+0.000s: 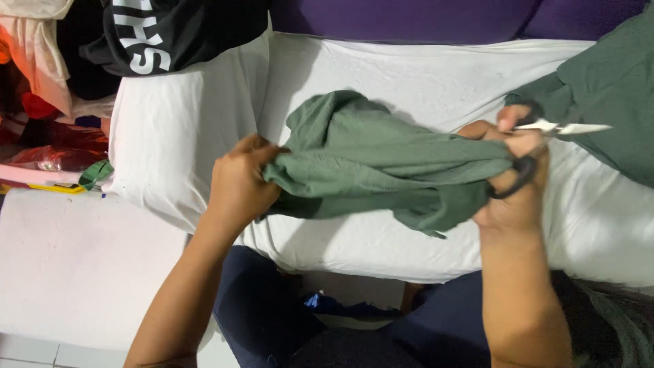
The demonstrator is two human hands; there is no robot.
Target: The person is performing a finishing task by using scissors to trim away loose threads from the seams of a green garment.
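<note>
Head view: left hand (238,184) clenches the green cloth (381,167) at 9 o'clock; right hand (518,170) grips its 3 o'clock end plus scissors (545,136), over the white-sheeted surface (381,68). Cutting seems under way; next likely needs a taut, steady cloth.

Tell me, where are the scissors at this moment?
In the head view, the scissors are at the right, in the right hand that also grips the green cloth, above the white sheet.
</note>
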